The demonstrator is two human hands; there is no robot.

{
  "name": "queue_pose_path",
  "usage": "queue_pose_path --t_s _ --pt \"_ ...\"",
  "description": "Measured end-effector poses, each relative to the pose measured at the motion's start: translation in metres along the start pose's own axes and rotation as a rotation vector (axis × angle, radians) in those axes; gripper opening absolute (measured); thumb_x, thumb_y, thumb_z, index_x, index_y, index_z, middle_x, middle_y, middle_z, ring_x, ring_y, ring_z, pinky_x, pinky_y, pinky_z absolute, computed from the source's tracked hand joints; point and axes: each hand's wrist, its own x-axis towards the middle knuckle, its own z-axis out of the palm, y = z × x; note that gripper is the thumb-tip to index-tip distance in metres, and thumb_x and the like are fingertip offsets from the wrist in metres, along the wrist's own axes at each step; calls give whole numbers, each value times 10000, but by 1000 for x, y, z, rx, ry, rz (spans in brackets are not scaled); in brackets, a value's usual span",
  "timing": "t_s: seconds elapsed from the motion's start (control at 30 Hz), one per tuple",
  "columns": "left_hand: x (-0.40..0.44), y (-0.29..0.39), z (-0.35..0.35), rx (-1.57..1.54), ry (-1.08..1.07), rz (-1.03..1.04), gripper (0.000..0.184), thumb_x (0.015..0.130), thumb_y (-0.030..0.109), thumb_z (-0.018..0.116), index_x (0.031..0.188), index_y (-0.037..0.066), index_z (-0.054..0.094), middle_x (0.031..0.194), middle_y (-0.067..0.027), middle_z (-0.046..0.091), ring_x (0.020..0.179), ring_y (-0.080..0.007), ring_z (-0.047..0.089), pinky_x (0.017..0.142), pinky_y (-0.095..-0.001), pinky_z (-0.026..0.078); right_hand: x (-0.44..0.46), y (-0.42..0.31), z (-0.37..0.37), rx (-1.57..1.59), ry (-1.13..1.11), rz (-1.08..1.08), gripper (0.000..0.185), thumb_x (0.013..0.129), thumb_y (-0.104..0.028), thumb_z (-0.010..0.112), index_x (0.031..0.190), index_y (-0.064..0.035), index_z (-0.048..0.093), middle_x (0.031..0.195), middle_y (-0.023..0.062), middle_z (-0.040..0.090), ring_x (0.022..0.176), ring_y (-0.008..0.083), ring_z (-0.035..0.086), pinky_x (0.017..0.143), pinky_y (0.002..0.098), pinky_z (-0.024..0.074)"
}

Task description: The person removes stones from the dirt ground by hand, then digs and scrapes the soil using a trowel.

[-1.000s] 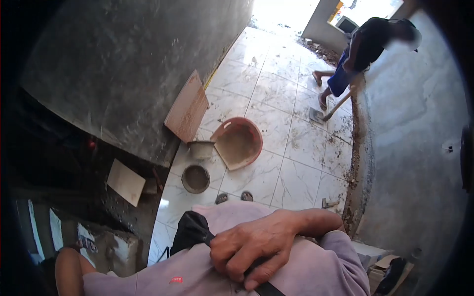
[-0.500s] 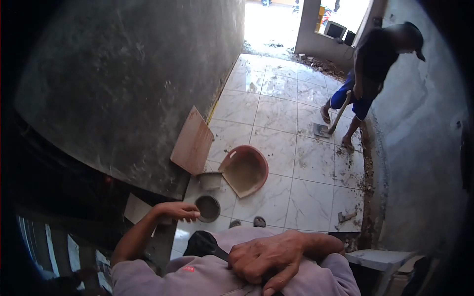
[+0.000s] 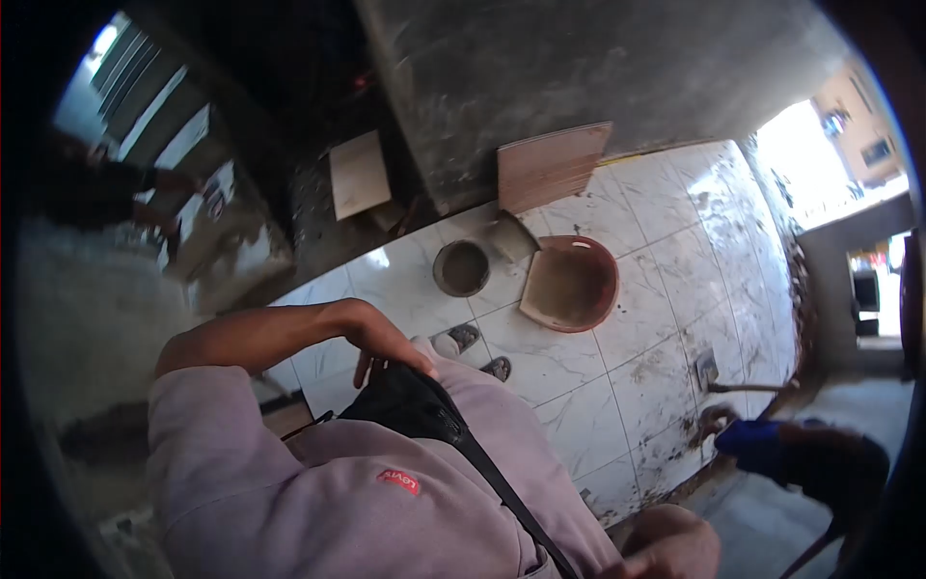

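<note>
My left hand (image 3: 391, 345) is bent over the far edge of a black sling bag (image 3: 410, 400) that lies against my front. Its fingers curl round the bag and are partly hidden by it. The bag's strap (image 3: 502, 482) runs down across my pinkish shirt (image 3: 318, 482). At the bottom edge, my right hand (image 3: 670, 545) is near the strap; it is blurred and cut off, so its fingers cannot be made out. Past my feet stand a round dark bucket (image 3: 461, 268) and a reddish tub (image 3: 610, 280) with greyish material inside.
A small container (image 3: 513, 236) stands between bucket and tub. A tile panel (image 3: 552, 169) leans on the dark wall (image 3: 598, 68). At right, another person (image 3: 820, 458) has a hoe (image 3: 709, 369) on the dirty tiled floor (image 3: 564, 372). Another person's hands (image 3: 169, 207) appear at left.
The view has swung round to the left. My left hand has come from out in the air onto the bag. My right hand has shifted from my chest towards the bottom edge.
</note>
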Motion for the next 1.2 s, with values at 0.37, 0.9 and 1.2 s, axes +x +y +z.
queue_pose_path --t_s 0.37,0.9,1.2 --pt "34 -126 159 -799 173 134 523 953 456 353 1298 72 436 1303 -56 470 1137 -175 477 952 -373 419 -382 -177 205 1531 -715 1715 408 867 -280 518 1180 -17 514 1182 130 531 1117 241 472 986 347 322" --pt "76 -206 224 -1025 250 295 422 954 329 394 1301 92 439 1297 -92 480 1113 -202 500 947 -357 420 -426 -186 252 1765 -939 1617 470 775 -173 615 1177 45 507 1144 128 547 1081 190 492 954 300 356" --pt "50 -300 191 -632 317 771 475 966 384 374 1324 74 413 1342 -75 455 1155 -165 479 986 -334 393 10 207 129 1518 -387 878 357 783 -169 628 1066 37 559 1003 104 596 941 178 546 853 310 412"
